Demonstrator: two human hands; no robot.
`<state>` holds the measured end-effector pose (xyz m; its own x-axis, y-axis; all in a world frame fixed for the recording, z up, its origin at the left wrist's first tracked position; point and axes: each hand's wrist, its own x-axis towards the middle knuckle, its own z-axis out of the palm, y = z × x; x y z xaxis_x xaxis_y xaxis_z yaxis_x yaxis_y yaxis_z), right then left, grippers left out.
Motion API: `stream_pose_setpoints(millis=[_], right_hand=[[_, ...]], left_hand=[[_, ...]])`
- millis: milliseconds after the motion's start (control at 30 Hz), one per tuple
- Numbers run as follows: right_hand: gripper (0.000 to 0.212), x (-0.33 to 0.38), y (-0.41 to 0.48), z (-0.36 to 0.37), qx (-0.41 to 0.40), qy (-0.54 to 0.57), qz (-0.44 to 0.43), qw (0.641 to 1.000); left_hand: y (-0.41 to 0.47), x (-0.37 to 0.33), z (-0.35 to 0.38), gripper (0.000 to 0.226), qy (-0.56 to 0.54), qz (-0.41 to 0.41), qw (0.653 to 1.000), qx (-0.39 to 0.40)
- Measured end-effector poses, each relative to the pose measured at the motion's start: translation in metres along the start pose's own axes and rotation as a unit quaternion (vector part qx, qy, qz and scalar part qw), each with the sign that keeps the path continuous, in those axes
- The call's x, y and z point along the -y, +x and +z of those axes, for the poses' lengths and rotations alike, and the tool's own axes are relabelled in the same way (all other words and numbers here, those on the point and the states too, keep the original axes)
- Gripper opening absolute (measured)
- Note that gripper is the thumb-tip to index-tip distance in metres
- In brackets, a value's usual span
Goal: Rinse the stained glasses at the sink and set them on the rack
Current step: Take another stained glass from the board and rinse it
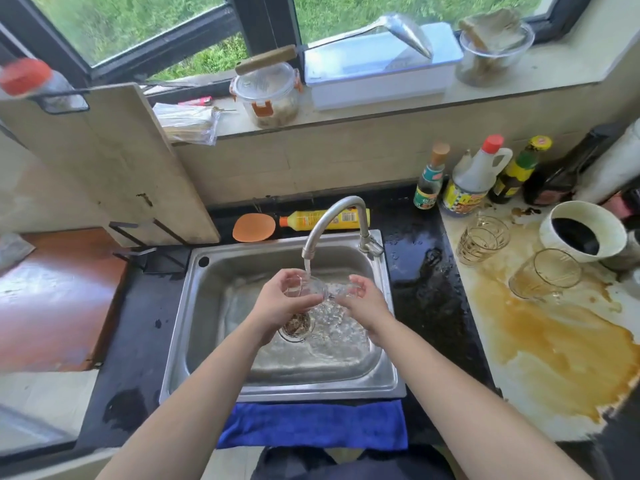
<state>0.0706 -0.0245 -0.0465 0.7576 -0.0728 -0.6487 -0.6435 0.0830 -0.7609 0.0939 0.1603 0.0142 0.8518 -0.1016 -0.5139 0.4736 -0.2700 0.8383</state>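
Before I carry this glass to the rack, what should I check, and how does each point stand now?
1. Grip of left hand and right hand on the glass: ok.
2. Water from the tap hits the glass: ok.
3. Stains gone from the glass: cannot tell.
4. Free room in the rack next to the board: cannot tell.
5. Rinsing of far glass and near glass: not ok, both wait at the right.

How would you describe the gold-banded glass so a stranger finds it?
Right of the sink, a pale counter carries a brown spill. The gold-banded glass sits at the spill's far edge, near the bottles. Unlike the plain glass beside it, gold bands ring it.
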Motion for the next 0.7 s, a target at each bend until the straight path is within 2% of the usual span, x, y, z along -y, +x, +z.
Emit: stream_pose_setpoints(millis=[67, 133, 200, 233, 300, 400, 467, 567, 700], right_hand=[[0.069, 0.0, -0.002, 0.001, -0.017, 0.13, 0.045, 0.99], [0.061, 0.006, -0.01, 0.003, -0.009, 0.232, 0.098, 0.968], [0.049, 0.011, -0.024, 0.01, 0.019, 0.29, 0.155, 0.944], [0.05, 0.011, -0.029, 0.015, 0.04, 0.318, 0.169, 0.932], [0.052, 0.007, -0.036, 0.03, 0.064, 0.365, 0.154, 0.916], [0.031, 0.006, -0.04, 0.053, -0.006, 0.373, 0.09, 0.923], [0.03, 0.009, -0.046, 0.065, -0.058, 0.358, 0.044, 0.931], [0.03, 0.011, -0.057, 0.078, -0.129, 0.337, -0.006, 0.932], [0.025, 0.015, -0.073, 0.082, -0.247, 0.253, -0.062, 0.933]], left_hand=[[-0.004, 0.005, -0.001, 0.063, -0.052, -0.003, 0.999, 0.001], [-0.007, 0.007, -0.002, 0.065, -0.12, -0.006, 0.993, 0.01], [-0.007, 0.008, -0.006, 0.059, -0.175, -0.007, 0.984, 0.029], [-0.006, 0.009, -0.009, 0.055, -0.19, -0.007, 0.981, 0.044], [-0.003, 0.009, -0.016, 0.053, -0.187, -0.008, 0.978, 0.089], [0.005, 0.012, -0.033, 0.062, -0.139, -0.002, 0.979, 0.152], [0.013, 0.016, -0.046, 0.065, -0.109, 0.002, 0.977, 0.184], [0.023, 0.022, -0.063, 0.052, -0.034, 0.018, 0.974, 0.224], [0.032, 0.022, -0.07, 0.041, 0.157, 0.113, 0.961, 0.199]])
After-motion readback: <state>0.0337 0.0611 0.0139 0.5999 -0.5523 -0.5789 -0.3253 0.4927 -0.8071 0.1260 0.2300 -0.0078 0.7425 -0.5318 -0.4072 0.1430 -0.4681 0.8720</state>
